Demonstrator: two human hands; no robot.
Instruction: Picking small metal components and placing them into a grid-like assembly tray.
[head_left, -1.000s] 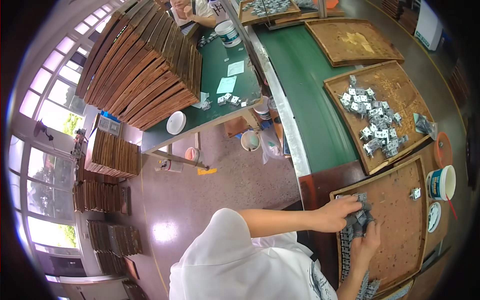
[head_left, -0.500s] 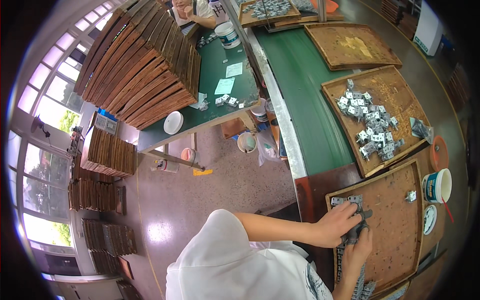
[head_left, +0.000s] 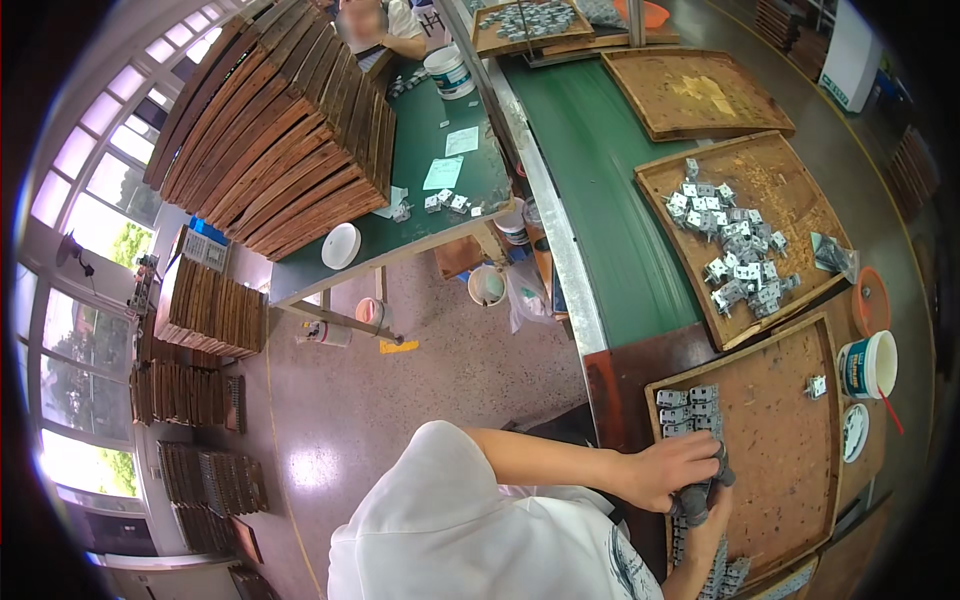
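Note:
My left hand (head_left: pixel 665 472) is closed round a dark grey, rounded object (head_left: pixel 692 502), whose exact kind I cannot make out. My right hand (head_left: pixel 710 528) grips the same object from the near side, its fingers partly hidden. Both hands are low over the left side of a shallow wooden tray (head_left: pixel 775 420). Along that side stand rows of small grey metal parts (head_left: pixel 690 405), visible beyond my left hand and again below my right wrist. A single metal part (head_left: pixel 816 386) lies apart near the tray's right side.
Beyond sits another wooden tray (head_left: pixel 820 220) with a loose heap of metal parts (head_left: pixel 740 240). A white bucket (head_left: pixel 868 365) with a red stick and an orange bowl (head_left: pixel 872 303) stand at right. Wooden trays (head_left: pixel 290 120) are stacked on the left table, where another person (head_left: pixel 400 30) sits behind.
Both hands and the dark object have shifted toward me along the rows. More metal parts at the tray's far left corner are now uncovered.

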